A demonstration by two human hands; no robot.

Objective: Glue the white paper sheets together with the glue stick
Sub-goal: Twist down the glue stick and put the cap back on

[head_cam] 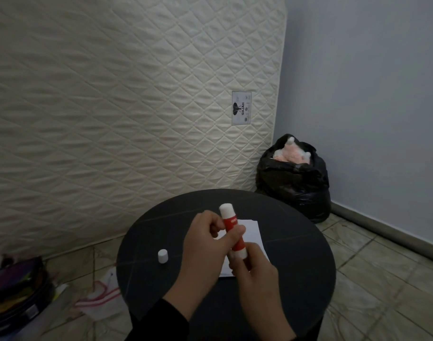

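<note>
Together, left hand (pixel 205 238) and right hand (pixel 253 269) grip the uncapped glue stick (pixel 231 228) — fingers curled round it.

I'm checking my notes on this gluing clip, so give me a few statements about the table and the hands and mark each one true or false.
1. Both hands hold the glue stick. True.
2. The white cap is on the stick. False: it stands on the round table, apart from the left hand.
3. White paper lies under the hands. True.
4. The right hand grips the stick's top end. False: it grips the bottom end.
</note>
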